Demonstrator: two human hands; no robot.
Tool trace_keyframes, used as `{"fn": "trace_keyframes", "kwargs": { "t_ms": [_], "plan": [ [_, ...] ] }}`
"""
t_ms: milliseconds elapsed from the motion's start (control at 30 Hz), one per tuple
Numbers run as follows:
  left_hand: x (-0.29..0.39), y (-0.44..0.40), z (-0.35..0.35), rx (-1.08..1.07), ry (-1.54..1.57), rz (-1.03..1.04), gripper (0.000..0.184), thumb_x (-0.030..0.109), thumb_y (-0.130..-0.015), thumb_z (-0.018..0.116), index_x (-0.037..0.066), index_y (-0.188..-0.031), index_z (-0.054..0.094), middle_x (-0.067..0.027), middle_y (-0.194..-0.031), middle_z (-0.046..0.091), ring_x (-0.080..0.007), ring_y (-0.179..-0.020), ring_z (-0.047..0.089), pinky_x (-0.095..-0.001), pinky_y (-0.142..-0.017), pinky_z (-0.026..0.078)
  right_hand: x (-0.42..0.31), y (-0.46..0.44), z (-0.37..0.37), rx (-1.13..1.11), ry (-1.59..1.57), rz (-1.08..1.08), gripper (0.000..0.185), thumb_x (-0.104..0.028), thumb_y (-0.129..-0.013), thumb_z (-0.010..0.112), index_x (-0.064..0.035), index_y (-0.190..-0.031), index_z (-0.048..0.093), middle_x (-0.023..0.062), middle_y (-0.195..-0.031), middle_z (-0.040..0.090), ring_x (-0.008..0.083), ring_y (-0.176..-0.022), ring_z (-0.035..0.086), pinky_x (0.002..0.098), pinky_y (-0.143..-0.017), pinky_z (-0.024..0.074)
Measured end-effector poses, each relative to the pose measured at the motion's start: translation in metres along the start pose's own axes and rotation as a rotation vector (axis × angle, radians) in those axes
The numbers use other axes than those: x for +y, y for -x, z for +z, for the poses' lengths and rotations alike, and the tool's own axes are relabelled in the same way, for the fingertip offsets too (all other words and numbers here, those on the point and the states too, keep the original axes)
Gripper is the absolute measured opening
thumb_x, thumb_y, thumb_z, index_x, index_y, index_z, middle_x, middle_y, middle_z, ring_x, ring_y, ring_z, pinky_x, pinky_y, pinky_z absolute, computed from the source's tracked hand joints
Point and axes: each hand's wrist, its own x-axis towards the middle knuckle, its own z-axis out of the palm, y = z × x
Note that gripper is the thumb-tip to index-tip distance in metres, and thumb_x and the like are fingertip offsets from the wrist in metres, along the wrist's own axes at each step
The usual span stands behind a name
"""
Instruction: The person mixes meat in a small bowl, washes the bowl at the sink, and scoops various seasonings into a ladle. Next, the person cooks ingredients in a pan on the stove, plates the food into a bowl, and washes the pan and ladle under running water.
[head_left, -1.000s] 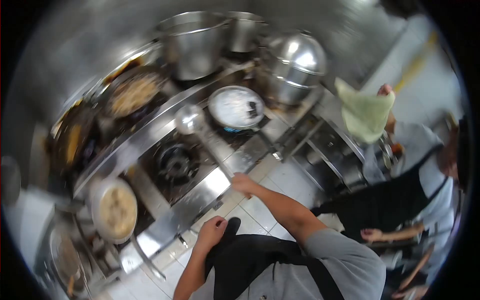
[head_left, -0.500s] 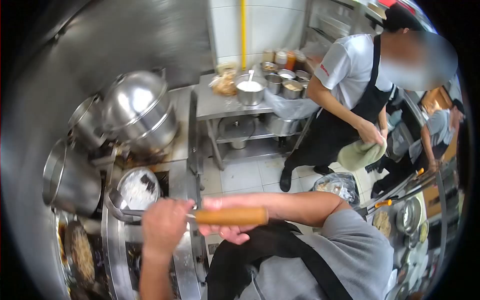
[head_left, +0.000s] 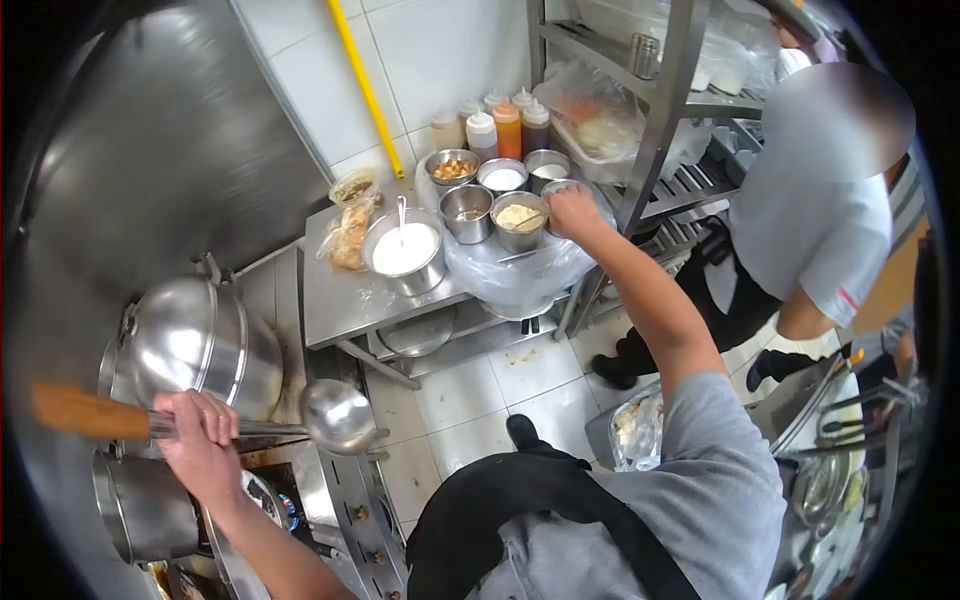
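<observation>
My left hand (head_left: 200,435) is wrapped round the metal shaft of a ladle (head_left: 338,415). The ladle's wooden handle points left, and its bowl hangs over the stove's front edge. At the side table my right hand (head_left: 575,210) is stretched out over a steel container (head_left: 560,188) with curled fingers; what they hold, if anything, is hidden. Beside it stands a steel container of pale yellow food (head_left: 520,216) with a spoon in it. More small containers sit around, one with brown cubes (head_left: 453,168) and one with white powder (head_left: 503,177).
A pot of white powder (head_left: 404,250) with a spoon stands on the steel table (head_left: 335,315). Squeeze bottles (head_left: 507,130) line the wall. On the left are a large domed steamer (head_left: 190,330), a tall pot (head_left: 145,505) and a lit burner (head_left: 290,508). A co-worker (head_left: 810,220) stands at right.
My view has turned right towards the side table. My right hand has left the ladle handle and reached to the containers; the left has swung the ladle round. The co-worker has turned away.
</observation>
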Motion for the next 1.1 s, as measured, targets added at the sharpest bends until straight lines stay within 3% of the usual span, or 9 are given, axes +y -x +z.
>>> {"fn": "trace_keyframes", "kwargs": {
  "t_ms": [167, 267, 333, 467, 533, 633, 800, 900, 1100],
  "plan": [
    [-0.068, -0.011, 0.049, 0.143, 0.224, -0.084, 0.031, 0.022, -0.104, 0.045, 0.012, -0.077, 0.034, 0.0017, -0.057, 0.031, -0.0074, -0.045, 0.028, -0.0232, -0.041, 0.028, 0.018, -0.020, 0.043, -0.454, -0.080, 0.102, 0.016, -0.013, -0.079, 0.062, -0.0098, -0.092, 0.071, 0.0116, -0.086, 0.072, 0.0273, -0.084, 0.071, 0.0398, -0.087, 0.0517],
    [-0.086, -0.025, 0.070, 0.117, 0.297, -0.054, 0.034, 0.027, -0.107, 0.037, 0.013, -0.075, 0.032, 0.0021, -0.056, 0.030, -0.0072, -0.045, 0.026, -0.0227, -0.041, 0.026, 0.021, -0.023, 0.043, -0.386, -0.046, 0.005, 0.013, -0.013, -0.077, 0.062, -0.0088, -0.087, 0.070, 0.0096, -0.084, 0.072, 0.0270, -0.076, 0.070, 0.0401, -0.084, 0.0508],
    [-0.092, -0.036, 0.083, 0.057, 0.421, -0.062, 0.036, 0.027, -0.108, 0.033, 0.012, -0.075, 0.036, 0.0018, -0.056, 0.031, -0.0076, -0.045, 0.025, -0.0229, -0.042, 0.026, 0.026, -0.024, 0.037, -0.199, -0.033, -0.073, 0.011, -0.013, -0.074, 0.063, -0.0076, -0.082, 0.069, 0.0099, -0.082, 0.072, 0.0266, -0.072, 0.069, 0.0411, -0.077, 0.0507],
    [-0.103, -0.064, 0.108, -0.026, 0.502, -0.053, 0.038, 0.026, -0.108, 0.030, 0.012, -0.074, 0.036, 0.0012, -0.056, 0.031, -0.0085, -0.045, 0.025, -0.0234, -0.043, 0.027, 0.019, -0.027, 0.022, -0.196, -0.040, -0.032, 0.009, -0.013, -0.072, 0.062, -0.0078, -0.078, 0.068, 0.0100, -0.078, 0.070, 0.0251, -0.074, 0.068, 0.0406, -0.076, 0.0484],
    [-0.112, -0.077, 0.113, -0.071, 0.552, -0.045, 0.038, 0.026, -0.108, 0.029, 0.011, -0.074, 0.036, 0.0010, -0.056, 0.032, -0.0087, -0.046, 0.025, -0.0237, -0.044, 0.027, 0.014, -0.025, 0.021, -0.033, 0.020, -0.100, 0.007, -0.013, -0.073, 0.061, -0.0093, -0.074, 0.067, 0.0092, -0.074, 0.068, 0.0240, -0.075, 0.067, 0.0392, -0.075, 0.0478],
    [-0.124, -0.097, 0.117, -0.095, 0.600, -0.066, 0.039, 0.027, -0.108, 0.030, 0.012, -0.074, 0.036, 0.0013, -0.056, 0.031, -0.0083, -0.046, 0.025, -0.0235, -0.044, 0.027, 0.005, -0.025, 0.017, 0.002, 0.090, -0.146, 0.006, -0.014, -0.073, 0.061, -0.0101, -0.072, 0.065, 0.0078, -0.072, 0.067, 0.0240, -0.071, 0.066, 0.0388, -0.072, 0.0478],
    [-0.153, -0.127, 0.128, -0.109, 0.659, -0.074, 0.039, 0.027, -0.108, 0.030, 0.013, -0.073, 0.036, 0.0019, -0.055, 0.030, -0.0080, -0.046, 0.024, -0.0238, -0.044, 0.024, -0.018, -0.017, 0.017, -0.137, 0.031, -0.083, 0.006, -0.014, -0.072, 0.061, -0.0100, -0.070, 0.065, 0.0082, -0.071, 0.067, 0.0236, -0.070, 0.066, 0.0367, -0.070, 0.0487],
    [-0.166, -0.142, 0.142, -0.087, 0.661, -0.098, 0.040, 0.028, -0.108, 0.030, 0.013, -0.072, 0.036, 0.0022, -0.055, 0.030, -0.0077, -0.046, 0.024, -0.0237, -0.044, 0.024, -0.018, -0.019, 0.011, -0.378, -0.019, 0.120, 0.006, -0.013, -0.072, 0.061, -0.0100, -0.069, 0.065, 0.0090, -0.071, 0.068, 0.0240, -0.069, 0.067, 0.0363, -0.069, 0.0493],
    [-0.180, -0.153, 0.164, -0.082, 0.632, -0.074, 0.039, 0.030, -0.108, 0.032, 0.013, -0.072, 0.036, 0.0022, -0.055, 0.031, -0.0079, -0.046, 0.025, -0.0232, -0.044, 0.023, -0.009, -0.019, 0.006, -0.262, 0.015, -0.114, 0.005, -0.011, -0.072, 0.063, -0.0095, -0.071, 0.067, 0.0109, -0.075, 0.070, 0.0239, -0.070, 0.069, 0.0357, -0.065, 0.0516]
  ]
}}
